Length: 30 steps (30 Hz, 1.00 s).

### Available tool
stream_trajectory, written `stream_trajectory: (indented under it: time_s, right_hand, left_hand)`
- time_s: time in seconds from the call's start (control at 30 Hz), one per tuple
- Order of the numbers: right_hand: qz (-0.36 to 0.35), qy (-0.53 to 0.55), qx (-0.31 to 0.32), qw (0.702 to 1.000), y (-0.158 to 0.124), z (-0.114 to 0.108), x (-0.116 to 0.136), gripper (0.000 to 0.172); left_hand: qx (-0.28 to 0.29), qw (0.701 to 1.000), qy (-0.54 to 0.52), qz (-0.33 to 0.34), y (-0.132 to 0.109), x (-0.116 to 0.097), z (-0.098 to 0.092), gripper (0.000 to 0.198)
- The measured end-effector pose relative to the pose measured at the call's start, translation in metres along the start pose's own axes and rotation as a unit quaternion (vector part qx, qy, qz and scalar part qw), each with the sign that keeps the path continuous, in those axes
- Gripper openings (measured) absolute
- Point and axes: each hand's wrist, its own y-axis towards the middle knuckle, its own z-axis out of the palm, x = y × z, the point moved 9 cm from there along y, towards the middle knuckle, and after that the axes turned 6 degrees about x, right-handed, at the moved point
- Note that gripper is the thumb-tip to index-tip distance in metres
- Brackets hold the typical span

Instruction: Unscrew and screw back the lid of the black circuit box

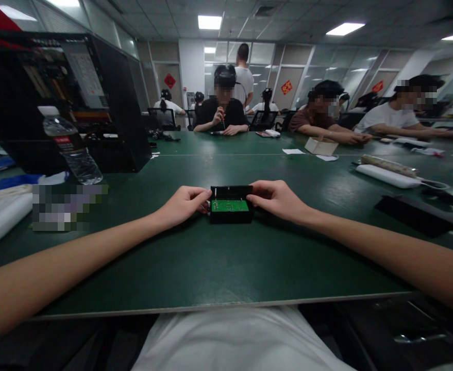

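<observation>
In the middle of the green table [195, 273] is a small black plastic case [231, 216], its top off or open. Inside it lies a green circuit board [229, 205]. My left hand [189, 202] pinches the case's left end between thumb and fingers. On the right end, my right hand [272, 198] grips it the same way, thumb at the near side of the rim. The fingertips behind the case are partly hidden.
To the left stand a plastic water bottle [73, 147] and an open black computer case [114, 98]. On the right are a white power strip [387, 176], a black flat piece [417, 214] and a small box [321, 146]. A person [224, 111] sits opposite with a screwdriver.
</observation>
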Motion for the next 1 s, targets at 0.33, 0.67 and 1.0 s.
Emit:
stream_trajectory:
  time_s: [0.33, 0.67, 1.0]
  right_hand:
    - [-0.003, -0.027, -0.003, 1.0, 0.0011, 0.0, 0.0018, 0.027]
    - [-0.001, -0.022, -0.001, 1.0, 0.0004, -0.0009, 0.0028, 0.029]
    - [0.007, -0.031, 0.003, 0.999, -0.0004, -0.0007, 0.0037, 0.027]
  left_hand:
    - [0.003, 1.0, 0.027, 0.008, 0.0002, 0.0008, -0.0007, 0.044]
    - [0.011, 0.999, 0.035, 0.004, -0.0008, -0.0038, 0.0012, 0.039]
    - [0.008, 0.999, 0.039, 0.004, -0.0007, -0.0046, 0.0015, 0.039]
